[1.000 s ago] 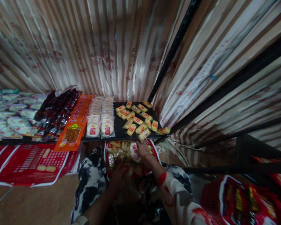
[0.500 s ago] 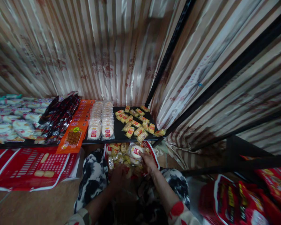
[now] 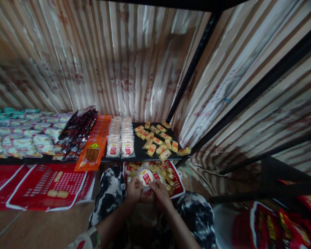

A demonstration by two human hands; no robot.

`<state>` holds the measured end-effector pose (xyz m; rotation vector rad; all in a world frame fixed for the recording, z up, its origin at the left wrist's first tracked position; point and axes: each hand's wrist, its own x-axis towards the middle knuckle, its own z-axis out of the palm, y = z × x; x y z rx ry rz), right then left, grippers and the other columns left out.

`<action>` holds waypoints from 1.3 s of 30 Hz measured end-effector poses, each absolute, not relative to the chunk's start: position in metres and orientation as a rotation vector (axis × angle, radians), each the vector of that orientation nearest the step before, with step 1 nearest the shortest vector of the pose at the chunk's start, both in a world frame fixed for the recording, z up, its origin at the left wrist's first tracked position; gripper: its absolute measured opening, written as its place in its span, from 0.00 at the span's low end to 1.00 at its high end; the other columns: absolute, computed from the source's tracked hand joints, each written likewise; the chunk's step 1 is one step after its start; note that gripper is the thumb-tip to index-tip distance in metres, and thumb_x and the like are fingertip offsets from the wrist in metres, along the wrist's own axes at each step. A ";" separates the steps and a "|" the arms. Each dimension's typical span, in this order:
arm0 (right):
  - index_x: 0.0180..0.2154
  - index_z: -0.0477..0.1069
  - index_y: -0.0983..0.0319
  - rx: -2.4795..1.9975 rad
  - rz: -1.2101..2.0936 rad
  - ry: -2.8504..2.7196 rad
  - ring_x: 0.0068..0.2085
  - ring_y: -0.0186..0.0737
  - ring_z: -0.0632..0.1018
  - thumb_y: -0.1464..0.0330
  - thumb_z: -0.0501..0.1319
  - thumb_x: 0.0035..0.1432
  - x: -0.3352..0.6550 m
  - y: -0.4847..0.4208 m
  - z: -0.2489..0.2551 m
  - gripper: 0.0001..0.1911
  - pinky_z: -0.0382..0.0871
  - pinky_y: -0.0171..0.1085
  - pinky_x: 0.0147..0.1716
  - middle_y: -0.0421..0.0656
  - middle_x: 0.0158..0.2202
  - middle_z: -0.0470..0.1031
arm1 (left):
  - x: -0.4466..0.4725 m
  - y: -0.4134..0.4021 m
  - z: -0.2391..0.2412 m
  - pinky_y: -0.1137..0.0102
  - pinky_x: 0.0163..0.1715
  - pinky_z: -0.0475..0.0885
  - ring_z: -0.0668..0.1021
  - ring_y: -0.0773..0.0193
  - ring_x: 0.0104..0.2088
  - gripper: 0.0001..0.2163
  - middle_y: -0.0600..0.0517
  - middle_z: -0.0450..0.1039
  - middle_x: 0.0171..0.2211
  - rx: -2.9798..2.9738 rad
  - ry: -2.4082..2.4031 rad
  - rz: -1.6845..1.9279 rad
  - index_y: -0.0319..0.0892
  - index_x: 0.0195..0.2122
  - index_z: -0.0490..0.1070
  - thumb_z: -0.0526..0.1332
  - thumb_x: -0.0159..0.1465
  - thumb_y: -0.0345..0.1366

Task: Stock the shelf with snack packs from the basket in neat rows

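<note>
As left fingers (image 3: 138, 184) and right fingers (image 3: 154, 186) pinch a round white packet (image 3: 146, 177), clear film (image 3: 145, 167) glints

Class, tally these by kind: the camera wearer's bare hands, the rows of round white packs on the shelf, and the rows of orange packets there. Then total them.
Left hand and right hand: 2
Rows of round white packs: 2
Row of orange packets: 1
Total: 5

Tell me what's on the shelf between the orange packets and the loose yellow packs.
Two side-by-side rows of round white packs in see-through wrappers, then a strip of the black shelf itself; the head view shows this.
</note>
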<state>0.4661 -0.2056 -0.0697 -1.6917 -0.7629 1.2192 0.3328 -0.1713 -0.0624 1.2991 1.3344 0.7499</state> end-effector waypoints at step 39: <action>0.34 0.69 0.62 -1.892 0.528 -1.281 0.33 0.38 0.76 0.66 0.57 0.52 0.405 -0.050 -0.022 0.08 0.67 0.34 0.35 0.43 0.32 0.76 | 0.262 -0.080 -0.033 0.54 0.58 0.59 0.55 0.47 0.62 0.20 0.36 0.53 0.61 2.286 1.809 1.019 0.32 0.52 0.64 0.51 0.57 0.26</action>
